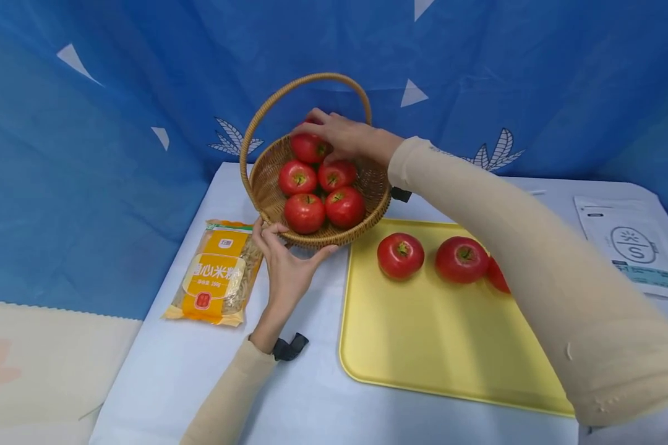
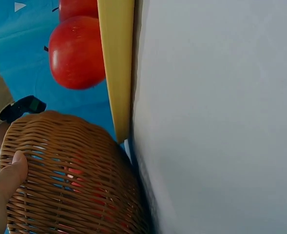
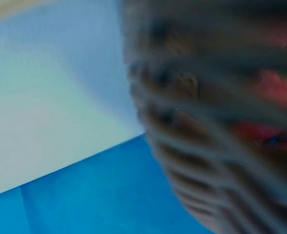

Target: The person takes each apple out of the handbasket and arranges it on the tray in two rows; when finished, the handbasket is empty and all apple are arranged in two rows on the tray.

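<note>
A wicker basket (image 1: 379,213) with a tall arched handle holds several red apples (image 1: 304,214) and leans toward the person. My left hand (image 1: 289,266) grips its near rim; in the left wrist view the thumb (image 2: 17,168) lies against the woven side. Inside the far part of the basket, my right hand (image 1: 339,133) has its fingers curled over a red apple (image 1: 308,148) at the top of the pile. The right wrist view is mostly filled by blurred basket weave (image 3: 197,161), with red showing through the gaps.
To the basket's right lies a yellow tray (image 1: 412,346) bearing three visible apples, one partly behind the right sleeve. A bag of rice noodles (image 1: 217,272) lies at the left. A white pouch (image 1: 631,244) is at the far right, and a blue curtain (image 1: 172,74) hangs behind.
</note>
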{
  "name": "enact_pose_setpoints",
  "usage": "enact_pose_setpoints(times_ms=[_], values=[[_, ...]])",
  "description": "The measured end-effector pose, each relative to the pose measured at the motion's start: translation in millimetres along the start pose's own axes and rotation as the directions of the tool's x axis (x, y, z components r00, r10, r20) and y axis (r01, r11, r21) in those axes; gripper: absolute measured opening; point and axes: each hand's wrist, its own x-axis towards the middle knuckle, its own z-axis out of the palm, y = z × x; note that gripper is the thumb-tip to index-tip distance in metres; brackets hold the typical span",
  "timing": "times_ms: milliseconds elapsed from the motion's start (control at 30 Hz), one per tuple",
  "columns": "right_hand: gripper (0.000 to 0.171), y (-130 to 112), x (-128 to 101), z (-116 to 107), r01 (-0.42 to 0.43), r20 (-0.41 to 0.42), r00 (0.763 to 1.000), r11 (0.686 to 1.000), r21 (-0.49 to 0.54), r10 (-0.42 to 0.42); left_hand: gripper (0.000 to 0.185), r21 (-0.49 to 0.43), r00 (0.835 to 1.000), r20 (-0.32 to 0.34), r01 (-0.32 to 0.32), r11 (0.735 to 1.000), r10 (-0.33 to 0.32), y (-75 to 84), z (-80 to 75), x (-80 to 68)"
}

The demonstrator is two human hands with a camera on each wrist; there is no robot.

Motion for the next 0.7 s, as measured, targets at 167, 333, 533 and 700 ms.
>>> enact_pose_setpoints(times_ms=[167,333,533,700], values=[[0.069,4.2,-2.9,5.5,-0.037,-0.058,0.998,0.999,-0.009,0.037,0.084,-0.018,1.0,0.009,0.007,1.0,-0.007,1.7,1.7,-2.4],[0.071,5.8,-2.5,5.9,-0.064,-0.072,0.995,0.998,-0.006,0.063,0.083,-0.018,1.0,0.011,-0.003,1.0,0.003,4.1,2.3,-1.7],[0.083,3.9,0.0,6.1,-0.036,-0.015,0.999,0.999,0.002,0.036,0.084,-0.011,1.0,0.017,0.001,1.0,-0.001,4.6,1.4,-1.5],[0.083,3.8,-1.7,4.7,-0.031,0.081,0.996,0.999,-0.037,0.034,0.084,-0.002,1.0,0.02,0.002,1.0,-0.002,4.0,1.2,-2.9]])
